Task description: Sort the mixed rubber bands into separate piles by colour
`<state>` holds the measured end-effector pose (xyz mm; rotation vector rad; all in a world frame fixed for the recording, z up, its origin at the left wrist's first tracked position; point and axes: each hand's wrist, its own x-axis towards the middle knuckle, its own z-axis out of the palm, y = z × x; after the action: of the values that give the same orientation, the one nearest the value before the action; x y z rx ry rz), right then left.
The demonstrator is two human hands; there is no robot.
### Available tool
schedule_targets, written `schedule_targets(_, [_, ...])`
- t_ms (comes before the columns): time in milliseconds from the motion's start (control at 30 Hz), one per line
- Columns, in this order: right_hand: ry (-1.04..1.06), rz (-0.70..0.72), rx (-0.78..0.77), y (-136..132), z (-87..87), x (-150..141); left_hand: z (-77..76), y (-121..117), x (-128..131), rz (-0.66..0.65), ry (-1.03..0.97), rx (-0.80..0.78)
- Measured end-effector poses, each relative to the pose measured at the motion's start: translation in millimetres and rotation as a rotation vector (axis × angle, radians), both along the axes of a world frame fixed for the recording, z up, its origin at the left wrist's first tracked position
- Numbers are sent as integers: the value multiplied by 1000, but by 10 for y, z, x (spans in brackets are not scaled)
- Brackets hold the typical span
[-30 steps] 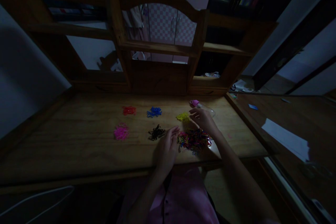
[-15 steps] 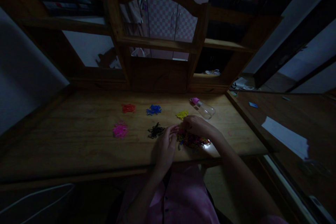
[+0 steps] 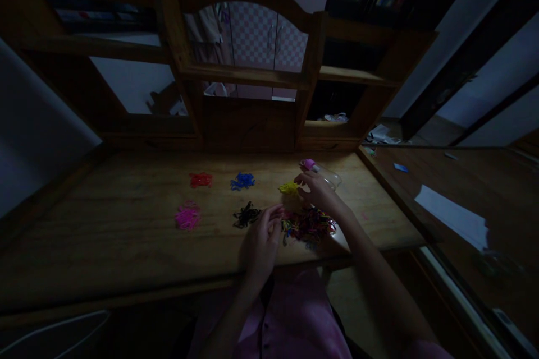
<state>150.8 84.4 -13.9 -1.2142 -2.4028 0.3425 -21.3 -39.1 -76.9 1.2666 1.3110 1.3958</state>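
Observation:
My right hand [image 3: 316,189] reaches to the yellow pile [image 3: 288,188] of small thin pieces like rubber bands. Its thumb and forefinger are apart at the pile's right edge, with nothing visible between them. Loosely curved and open, my left hand [image 3: 264,235] rests at the left side of the mixed-colour heap [image 3: 309,224] of the same pieces. Just left of it lies a black pile [image 3: 246,215]. Farther off are a blue pile [image 3: 243,180], a red pile [image 3: 201,179] and a pink pile [image 3: 187,215]. Dim light hides the pieces' exact kind.
A clear bottle with a pink cap [image 3: 309,164] lies behind my right hand. The wooden desk [image 3: 126,224] has a shelf unit [image 3: 248,74] along its back. On a lower brown surface to the right lie white paper [image 3: 452,216] and a blue card [image 3: 400,168].
My right hand has moved from the mixed heap, beside my left fingers, forward to the yellow pile. My left hand stays nearly in place. The whole view has shifted slightly.

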Motion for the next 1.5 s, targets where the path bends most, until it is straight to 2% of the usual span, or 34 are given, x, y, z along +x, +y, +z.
schedule_targets(233, [-83,164,-158,-309,204,48,0,-14,-8,-2,-11,1])
schedule_targets(367, [-123,286,-326,-403,208,38,-36,-5,-5,6,-35,-2])
schedule_targets(433, [-142,302,-364,-422,177,29,-42,0,-5,11,-41,1])
schedule_targets(833, [-205,270,-347,-420,28,-7,4,-19,-10,19,0,9])
schedule_targets(1233, [-32,246,-418,-480,169,68,-24,-8,-15,4,11,-11])
schedule_targets(1400, [-57,265,-365,-539,183,18,-6,-14,-16,2,11,-2])
schedule_targets(1500, [-115,228,-305,-563,160,0,-5,-8,-17,7,14,2])
